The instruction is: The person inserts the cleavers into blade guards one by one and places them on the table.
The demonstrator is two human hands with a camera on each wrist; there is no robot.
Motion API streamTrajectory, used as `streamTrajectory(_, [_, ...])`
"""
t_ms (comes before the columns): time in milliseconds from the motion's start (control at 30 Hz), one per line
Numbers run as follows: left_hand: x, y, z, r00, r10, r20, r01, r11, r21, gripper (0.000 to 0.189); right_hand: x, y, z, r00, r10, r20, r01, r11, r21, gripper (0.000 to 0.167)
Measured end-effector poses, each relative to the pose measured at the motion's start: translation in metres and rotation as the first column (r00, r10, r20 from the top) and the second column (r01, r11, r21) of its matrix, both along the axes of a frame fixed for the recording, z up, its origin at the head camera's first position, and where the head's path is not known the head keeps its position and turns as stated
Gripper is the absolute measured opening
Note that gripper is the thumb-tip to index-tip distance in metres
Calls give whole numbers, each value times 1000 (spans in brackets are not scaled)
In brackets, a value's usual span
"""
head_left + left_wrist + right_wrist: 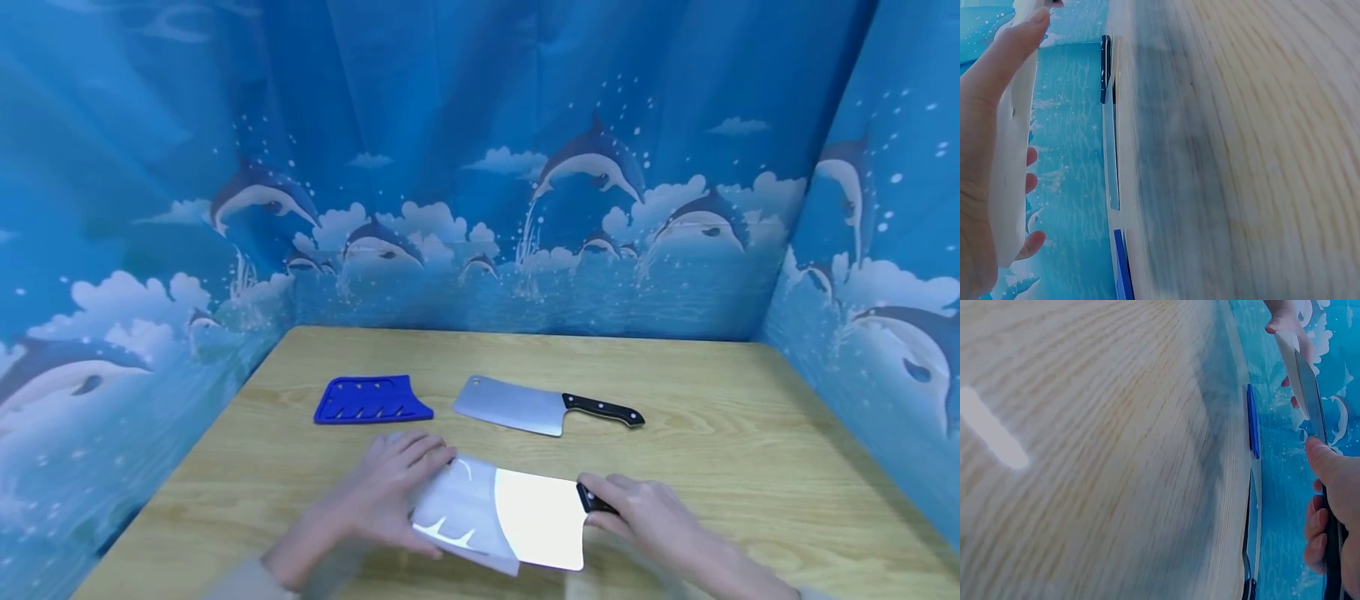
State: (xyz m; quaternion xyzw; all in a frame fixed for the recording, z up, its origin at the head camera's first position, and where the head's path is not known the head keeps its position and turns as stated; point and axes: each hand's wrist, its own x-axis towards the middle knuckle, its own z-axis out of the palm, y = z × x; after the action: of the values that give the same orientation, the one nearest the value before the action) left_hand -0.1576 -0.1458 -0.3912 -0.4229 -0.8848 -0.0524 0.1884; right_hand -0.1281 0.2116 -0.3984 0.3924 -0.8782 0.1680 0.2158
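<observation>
A white blade sheath [461, 508] is held by my left hand [393, 492], thumb on the near side and fingers over the far edge. My right hand [648, 517] grips the black handle of a cleaver, whose bright blade [542, 518] points left with its front part covered by the sheath. In the right wrist view the cleaver blade [1314, 403] lies along the sheath [1291, 372], both raised above the table. The left wrist view shows the sheath [1013, 169] between thumb and fingers. How deep the blade sits is hidden.
On the wooden table [720, 442], beyond my hands, lie a blue blade sheath [375, 400] at left and a second cleaver [513, 404], its black handle pointing right. A dolphin-print curtain [465, 167] encloses the table's back and sides.
</observation>
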Motion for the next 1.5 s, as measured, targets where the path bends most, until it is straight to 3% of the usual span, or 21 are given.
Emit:
streamTrajectory(467, [3,16,-3,996,63,61,-62,998,-13,106,-2,-18,-3,992,-69,107,73,997,-28,36])
streamTrajectory(733, [4,21,-4,993,84,78,-83,996,-19,106,-5,-23,-4,990,-86,116,90,996,-29,32])
streamTrajectory(1033, [1,24,-2,995,83,52,-83,996,-13,106,-8,-28,1,980,-109,169,110,994,2,36])
streamTrajectory(1500, [-5,30,-1,994,102,38,-101,995,-20,107,-18,-42,0,978,-129,164,125,991,38,29])
